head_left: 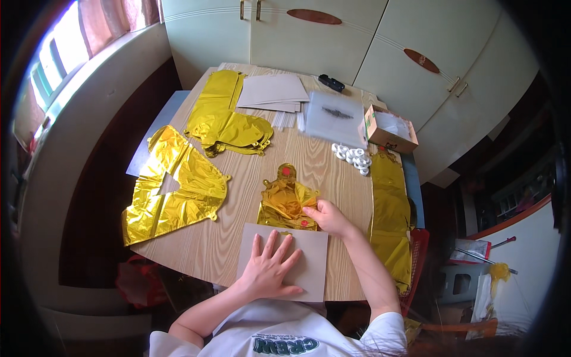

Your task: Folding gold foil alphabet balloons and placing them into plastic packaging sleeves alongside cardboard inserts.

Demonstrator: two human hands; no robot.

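My left hand lies flat with fingers spread on a grey-beige cardboard sheet at the table's near edge. Just beyond it, a flat gold foil balloon with red spots lies crumpled, its lower part under the cardboard. The thumb and fingers of my right hand pinch the balloon's right edge. To the left, a larger uninflated gold foil balloon with an opening in its middle hangs slightly over the table edge.
More folded gold foil balloons lie far left and along the right edge. At the back are cardboard sheets, clear plastic sleeves, a black object, white ribbon rolls and an open carton.
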